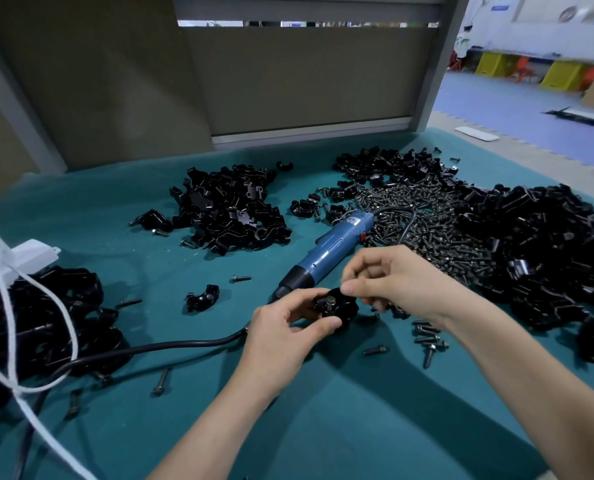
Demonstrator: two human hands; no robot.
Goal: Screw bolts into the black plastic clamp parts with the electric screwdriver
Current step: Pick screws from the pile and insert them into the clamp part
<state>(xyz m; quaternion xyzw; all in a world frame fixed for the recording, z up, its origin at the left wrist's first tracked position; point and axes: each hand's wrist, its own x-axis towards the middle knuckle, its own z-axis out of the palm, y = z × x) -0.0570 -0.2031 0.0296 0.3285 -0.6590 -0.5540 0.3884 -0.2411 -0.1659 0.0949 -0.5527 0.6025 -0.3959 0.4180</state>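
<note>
While hands (281,341) pinch clamp (337,306), screwdriver (326,251) just beyond

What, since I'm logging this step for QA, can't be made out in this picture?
- Head view, clamp part: sides covered by fingers of the left hand and right hand; bolt depth unclear.
- Head view, electric screwdriver: bit behind the left hand.
- Its label: too small to read.
- Parts pile: cut by the left edge.
</note>
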